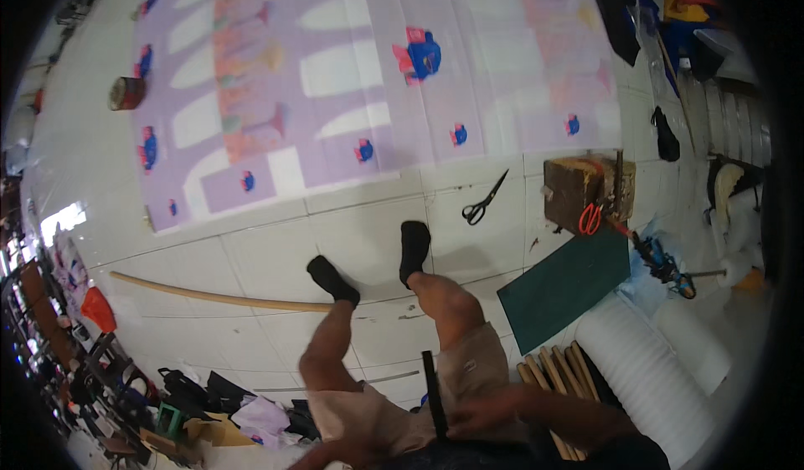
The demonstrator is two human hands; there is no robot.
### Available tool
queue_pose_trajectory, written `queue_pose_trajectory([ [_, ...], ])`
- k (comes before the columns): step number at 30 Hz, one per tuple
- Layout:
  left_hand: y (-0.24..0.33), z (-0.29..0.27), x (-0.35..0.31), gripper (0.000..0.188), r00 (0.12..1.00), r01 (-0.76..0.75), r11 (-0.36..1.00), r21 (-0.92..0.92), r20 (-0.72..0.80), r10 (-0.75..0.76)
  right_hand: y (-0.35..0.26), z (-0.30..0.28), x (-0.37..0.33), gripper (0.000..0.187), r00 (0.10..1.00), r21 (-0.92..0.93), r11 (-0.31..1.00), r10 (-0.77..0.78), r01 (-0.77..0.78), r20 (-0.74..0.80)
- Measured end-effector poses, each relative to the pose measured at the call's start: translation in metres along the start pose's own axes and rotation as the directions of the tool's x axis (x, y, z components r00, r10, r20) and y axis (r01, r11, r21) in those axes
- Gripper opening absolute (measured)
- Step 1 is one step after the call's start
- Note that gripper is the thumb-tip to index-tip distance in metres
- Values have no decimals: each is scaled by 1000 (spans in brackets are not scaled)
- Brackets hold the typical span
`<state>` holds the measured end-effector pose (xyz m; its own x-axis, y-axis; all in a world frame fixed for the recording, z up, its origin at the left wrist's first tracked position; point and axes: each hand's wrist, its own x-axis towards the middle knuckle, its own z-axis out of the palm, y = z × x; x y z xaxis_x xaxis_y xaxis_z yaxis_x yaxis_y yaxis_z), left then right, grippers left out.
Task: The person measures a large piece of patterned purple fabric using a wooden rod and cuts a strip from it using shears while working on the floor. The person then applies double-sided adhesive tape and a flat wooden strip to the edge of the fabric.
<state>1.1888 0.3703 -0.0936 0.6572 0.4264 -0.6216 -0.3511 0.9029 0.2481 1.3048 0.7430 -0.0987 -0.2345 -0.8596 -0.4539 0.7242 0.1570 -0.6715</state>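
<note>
My right hand (481, 415) is over my lap, smeared by motion, its fingertips beside a narrow black strip (433, 390). Whether they grip that strip, I cannot tell. Low at the bottom edge, my left hand (339, 452) is blurred and partly cut off, so its fingers cannot be read. Beyond my feet a large printed sheet (335, 148) lies flat on the floor, lilac and white with blue-and-pink figures. Black-handled scissors (484, 199) lie on the tiles between my right foot and a worn brown block (578, 190).
A round tin (127, 93) stands on the sheet's left part. Red-handled scissors (590, 218) are at the block. A long wooden strip (218, 297) crosses the floor at left. To the right are a dark green mat (569, 290), a white foam roll (649, 369) and several wooden sticks (553, 369).
</note>
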Motion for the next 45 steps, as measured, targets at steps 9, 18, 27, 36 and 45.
queue_pose_trajectory([
  [9, 28, -512, 80, 60, -466, 212, 928, 307, -803, 372, 155, -413, 83, 27, -256, -114, 990, -133, -87, -958],
  [18, 19, -645, 143, 88, -650, 379, 904, 197, -639, 411, 244, -533, 112, 68, -254, -103, 608, -472, -787, -844],
  [27, 6, -650, 157, 90, -620, 375, 909, 183, -679, 393, 258, -516, 121, 81, -299, 74, 631, -258, -772, -919],
  [36, 9, -640, 159, 89, -596, 376, 908, 188, -700, 392, 272, -520, 117, 83, -321, 12, 648, -362, -762, -875],
  [45, 7, -643, 86, 72, -719, 455, 852, 259, -457, 524, 259, -515, 115, 84, -374, -26, 715, -395, -698, -839],
])
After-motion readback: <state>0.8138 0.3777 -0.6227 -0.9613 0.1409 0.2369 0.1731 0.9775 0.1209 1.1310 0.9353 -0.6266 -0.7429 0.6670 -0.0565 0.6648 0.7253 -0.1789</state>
